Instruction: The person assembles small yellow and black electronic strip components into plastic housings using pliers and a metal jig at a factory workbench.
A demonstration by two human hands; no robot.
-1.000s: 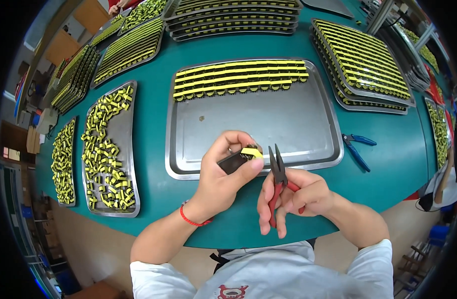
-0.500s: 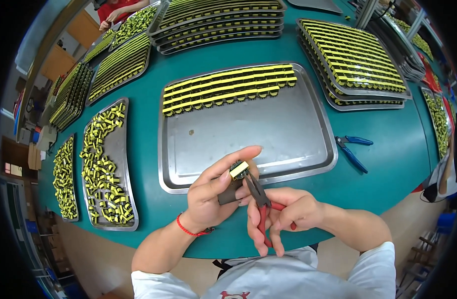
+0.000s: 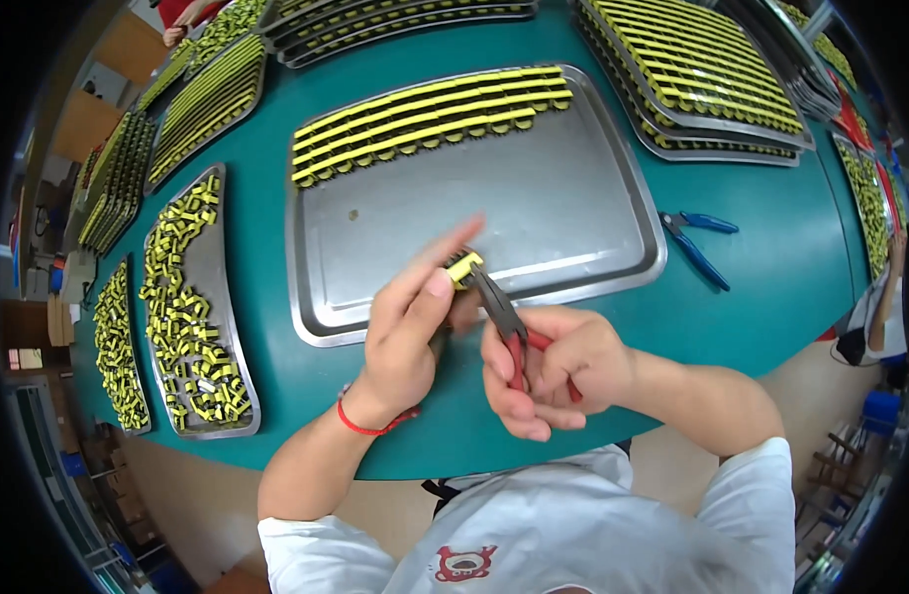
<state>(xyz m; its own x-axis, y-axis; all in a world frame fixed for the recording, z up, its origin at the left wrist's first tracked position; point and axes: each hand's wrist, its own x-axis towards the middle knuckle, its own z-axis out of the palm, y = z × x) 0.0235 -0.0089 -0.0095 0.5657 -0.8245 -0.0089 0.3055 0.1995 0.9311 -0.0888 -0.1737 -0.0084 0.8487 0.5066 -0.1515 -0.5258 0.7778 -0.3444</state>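
My left hand (image 3: 400,342) pinches a small transformer (image 3: 462,270) wrapped in yellow tape, with black sides, between thumb and fingers. Its other fingers are blurred. My right hand (image 3: 573,361) is wrapped around the red handles of long-nose pliers (image 3: 500,305), whose dark jaws meet the near right end of the transformer. Whether the jaws grip a pin cannot be made out. Both hands are above the near edge of a metal tray (image 3: 474,213), where several neat rows of similar transformers (image 3: 395,126) stand along the far side.
Blue-handled cutters (image 3: 694,247) lie right of the tray. At left, a narrow tray holds loose transformers (image 3: 182,307), with another beside it. Stacked filled trays (image 3: 687,79) stand far right, more (image 3: 405,25) at the back. A person's hand (image 3: 190,15) shows at far left.
The head view has shifted, so the table sits higher in the picture. Both hands, with the transformer and pliers, have moved away from me, further over the tray. The left fingers have straightened.
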